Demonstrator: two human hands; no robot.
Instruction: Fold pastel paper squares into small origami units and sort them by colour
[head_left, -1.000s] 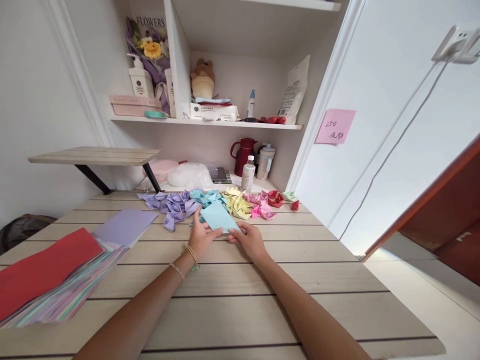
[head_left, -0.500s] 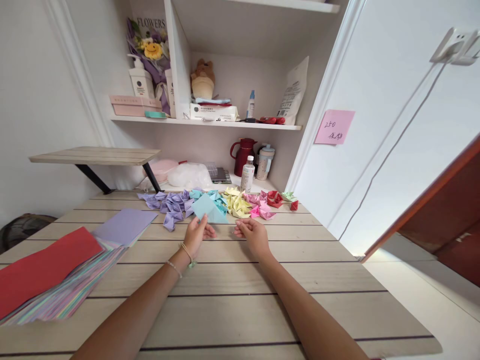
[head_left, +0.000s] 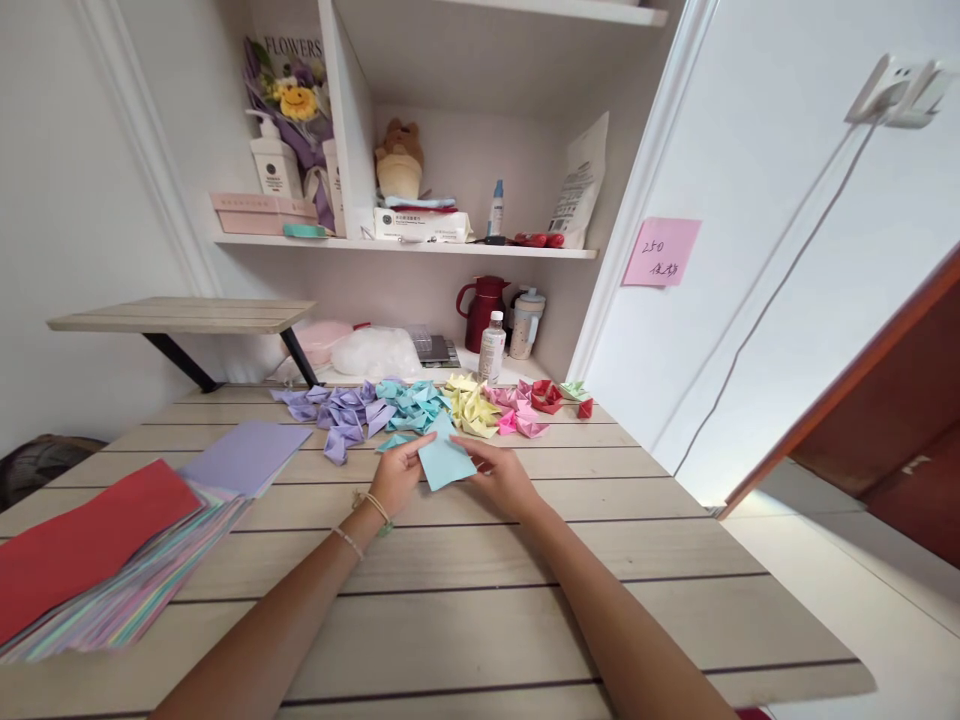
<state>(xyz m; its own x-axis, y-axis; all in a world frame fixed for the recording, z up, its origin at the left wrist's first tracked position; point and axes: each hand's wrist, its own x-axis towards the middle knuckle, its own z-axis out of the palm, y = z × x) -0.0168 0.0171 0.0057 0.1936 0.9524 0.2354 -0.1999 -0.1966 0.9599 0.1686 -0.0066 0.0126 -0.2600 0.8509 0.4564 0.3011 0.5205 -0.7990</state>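
Note:
A light-blue sheet of origami paper (head_left: 445, 460) is held between my two hands, tilted over the table. My left hand (head_left: 397, 475) pinches its left edge, thumb on top. On the opposite edge, my right hand (head_left: 506, 480) grips it with the fingers partly behind the sheet. Just beyond the hands lie folded paper pieces in colour groups: purple ones (head_left: 346, 415), teal ones (head_left: 412, 405), yellow ones (head_left: 472, 412), pink ones (head_left: 517, 405) and a few red ones (head_left: 546, 396).
A fanned stack of coloured paper (head_left: 142, 575) with a red sheet (head_left: 97, 520) and a purple sheet (head_left: 244, 455) lies at left. A plastic bottle (head_left: 491, 350) stands behind the folded pieces, near a red jug (head_left: 484, 315). A small raised shelf (head_left: 184, 314) stands back left.
The light-blue paper has come down toward me and turned between the hands. My right hand, apart from the paper before, now grips its right edge.

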